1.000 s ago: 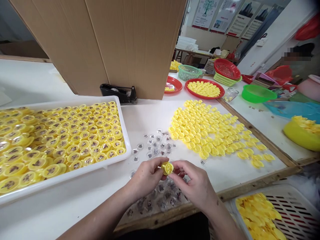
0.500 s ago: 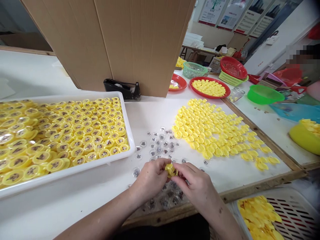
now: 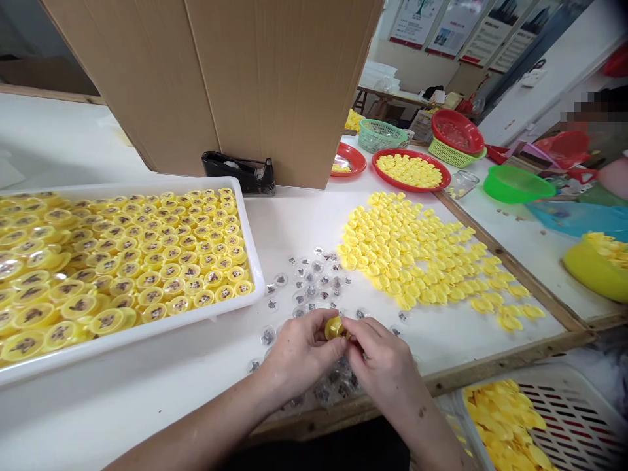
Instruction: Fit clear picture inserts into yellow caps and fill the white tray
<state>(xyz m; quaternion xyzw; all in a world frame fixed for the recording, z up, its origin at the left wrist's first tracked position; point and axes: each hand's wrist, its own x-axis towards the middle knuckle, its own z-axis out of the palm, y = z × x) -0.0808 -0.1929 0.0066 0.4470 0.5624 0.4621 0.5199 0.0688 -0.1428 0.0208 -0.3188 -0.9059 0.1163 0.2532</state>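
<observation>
Between my two hands is a small round yellow plastic piece (image 3: 334,328) with a dark printed picture on it. My left hand (image 3: 305,347) pinches it from the left, its thumb lying across the front. On the other side, the fingertips of my right hand (image 3: 380,356) grip its right edge. Clear round discs (image 3: 310,291) with dark prints are scattered on the table beneath and beyond my hands. Plain yellow pieces (image 3: 402,252) lie spread to the right. At left, a white tray (image 3: 252,261) holds many yellow pieces with printed faces.
A black tape dispenser (image 3: 240,173) stands against a large cardboard box (image 3: 275,85). Behind the yellow pieces sits a red plate (image 3: 444,183) of more pieces. A wooden strip (image 3: 520,275) edges the table. Below right, a white basket (image 3: 564,451) holds yellow parts.
My left thumb has moved up and right across the front of the yellow piece. The piece has turned slightly, and both hands stay in nearly the same place.
</observation>
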